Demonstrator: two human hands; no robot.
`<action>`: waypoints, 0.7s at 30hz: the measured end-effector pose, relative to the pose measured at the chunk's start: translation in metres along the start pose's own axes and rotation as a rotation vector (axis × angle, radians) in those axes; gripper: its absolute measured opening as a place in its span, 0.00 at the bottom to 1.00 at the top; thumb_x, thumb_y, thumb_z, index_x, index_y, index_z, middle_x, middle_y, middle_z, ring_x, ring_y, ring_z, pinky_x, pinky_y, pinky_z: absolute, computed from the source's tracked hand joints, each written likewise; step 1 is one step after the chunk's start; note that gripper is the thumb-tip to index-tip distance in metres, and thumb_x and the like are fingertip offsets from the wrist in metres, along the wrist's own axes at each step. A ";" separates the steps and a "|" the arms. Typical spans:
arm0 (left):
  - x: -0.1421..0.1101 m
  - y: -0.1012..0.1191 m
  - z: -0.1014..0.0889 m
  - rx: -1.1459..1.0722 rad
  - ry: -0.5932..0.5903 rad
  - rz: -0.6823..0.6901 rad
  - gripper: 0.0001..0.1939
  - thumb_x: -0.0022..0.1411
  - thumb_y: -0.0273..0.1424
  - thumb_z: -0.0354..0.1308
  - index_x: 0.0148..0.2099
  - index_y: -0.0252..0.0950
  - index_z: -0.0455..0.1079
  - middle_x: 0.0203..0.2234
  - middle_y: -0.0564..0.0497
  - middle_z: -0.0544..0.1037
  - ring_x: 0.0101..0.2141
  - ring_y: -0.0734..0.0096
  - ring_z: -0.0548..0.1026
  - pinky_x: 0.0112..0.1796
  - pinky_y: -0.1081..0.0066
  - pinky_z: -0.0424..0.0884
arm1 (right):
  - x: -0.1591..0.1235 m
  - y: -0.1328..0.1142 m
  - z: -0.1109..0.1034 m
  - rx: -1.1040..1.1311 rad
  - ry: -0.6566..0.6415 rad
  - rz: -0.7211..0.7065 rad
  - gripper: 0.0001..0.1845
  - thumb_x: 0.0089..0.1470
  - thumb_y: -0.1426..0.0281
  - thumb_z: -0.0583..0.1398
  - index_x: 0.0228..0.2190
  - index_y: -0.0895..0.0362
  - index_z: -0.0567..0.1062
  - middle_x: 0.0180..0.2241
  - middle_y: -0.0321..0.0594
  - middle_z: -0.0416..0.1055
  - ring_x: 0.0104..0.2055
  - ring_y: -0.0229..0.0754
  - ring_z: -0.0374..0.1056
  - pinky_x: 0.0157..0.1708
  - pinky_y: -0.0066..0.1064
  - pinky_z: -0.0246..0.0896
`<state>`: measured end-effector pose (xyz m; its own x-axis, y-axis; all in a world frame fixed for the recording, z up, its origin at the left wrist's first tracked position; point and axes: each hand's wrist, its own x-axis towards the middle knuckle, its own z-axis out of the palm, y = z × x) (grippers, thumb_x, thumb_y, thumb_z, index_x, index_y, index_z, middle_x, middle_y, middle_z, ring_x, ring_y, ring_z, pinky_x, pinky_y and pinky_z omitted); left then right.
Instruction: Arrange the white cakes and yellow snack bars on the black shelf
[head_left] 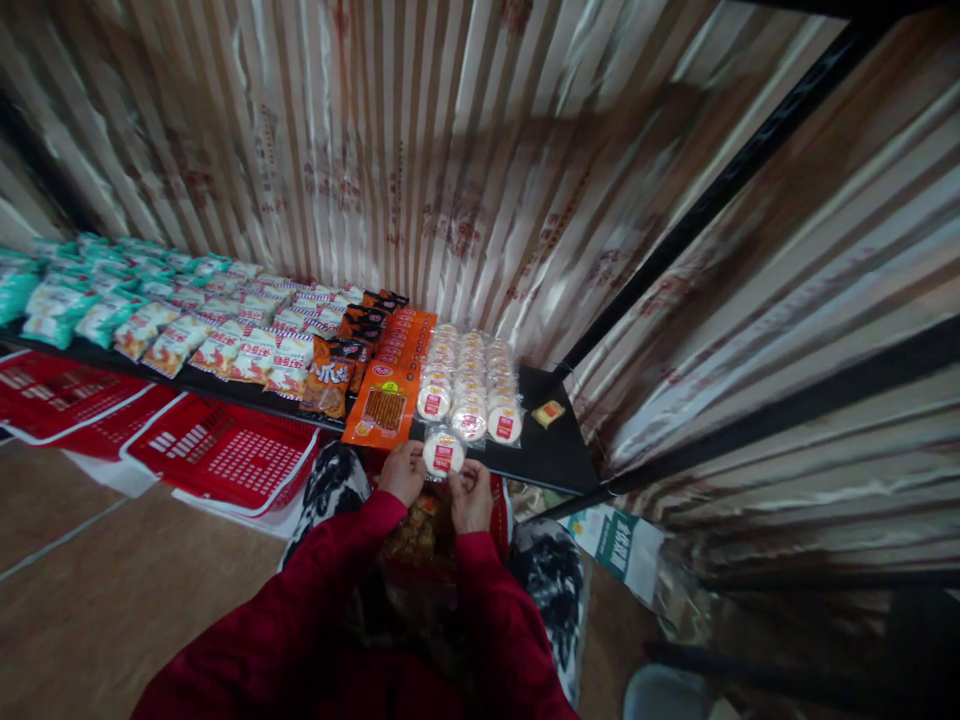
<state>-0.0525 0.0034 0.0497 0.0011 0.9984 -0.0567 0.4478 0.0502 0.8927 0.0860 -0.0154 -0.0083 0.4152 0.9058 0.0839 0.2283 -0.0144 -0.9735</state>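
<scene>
Both hands hold one round white snack packet with a red label (444,452) at the front edge of a low black shelf (551,455). My left hand (403,470) grips its left side with curled fingers. My right hand (470,494) pinches its right side. Just beyond it, rows of the same round packets (471,378) lie on the shelf. Red sleeves cover both arms.
Left of the round packets lie orange flat packs (390,385), dark orange bags (334,375), red-and-white bags (247,345) and teal bags (71,295). One small yellow packet (548,412) sits alone at the right. Red baskets (225,450) lie on the floor. Striped foil covers the walls.
</scene>
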 end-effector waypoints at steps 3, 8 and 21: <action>0.006 0.000 -0.001 -0.003 0.033 0.017 0.14 0.53 0.18 0.49 0.42 0.32 0.68 0.37 0.47 0.74 0.36 0.76 0.74 0.39 0.76 0.71 | 0.004 -0.013 0.007 -0.037 0.012 -0.014 0.19 0.43 0.58 0.59 0.35 0.56 0.66 0.36 0.42 0.69 0.30 0.38 0.69 0.31 0.30 0.66; 0.017 0.003 -0.002 -0.001 0.046 0.059 0.16 0.54 0.18 0.50 0.45 0.33 0.68 0.39 0.46 0.72 0.37 0.75 0.73 0.39 0.75 0.72 | 0.012 -0.028 0.017 -0.082 0.050 -0.070 0.17 0.46 0.60 0.58 0.36 0.57 0.66 0.38 0.44 0.67 0.30 0.38 0.67 0.31 0.30 0.66; 0.030 0.010 -0.009 0.357 0.079 0.057 0.21 0.56 0.23 0.50 0.53 0.28 0.67 0.48 0.40 0.73 0.48 0.59 0.69 0.52 0.61 0.63 | 0.040 -0.019 0.023 -0.469 0.005 -0.135 0.13 0.47 0.66 0.58 0.37 0.55 0.72 0.35 0.37 0.73 0.27 0.38 0.65 0.31 0.30 0.60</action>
<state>-0.0559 0.0344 0.0603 -0.0276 0.9990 0.0361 0.7329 -0.0043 0.6804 0.0781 0.0312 0.0087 0.3583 0.9107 0.2054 0.6520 -0.0867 -0.7532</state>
